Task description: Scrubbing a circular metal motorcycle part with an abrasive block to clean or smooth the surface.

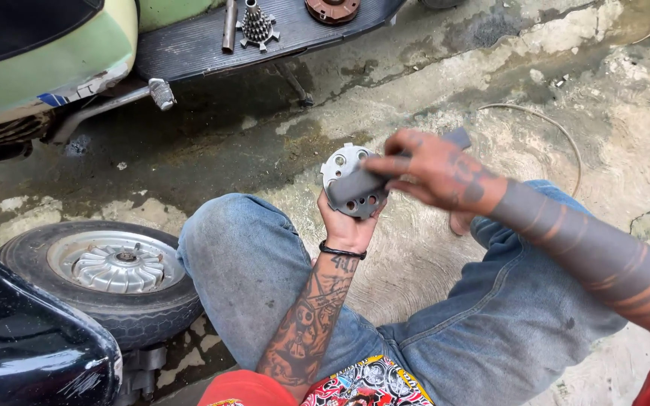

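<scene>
My left hand (345,224) holds up a round grey metal plate (346,174) with several holes and a notched rim, above my knee. My right hand (432,172) grips a strip of grey sandpaper (362,185) and presses it across the face of the plate; the other end of the strip sticks out behind the fingers. The hand is blurred by motion. Both forearms are tattooed, and a black band circles my left wrist.
A small wheel with tyre (111,275) lies on the concrete at left, beside a dark scooter body (24,346). A green scooter's footboard (212,41) at the top carries a gear cluster (256,26), a rod and a round part (332,9). A wire loops on the ground at right.
</scene>
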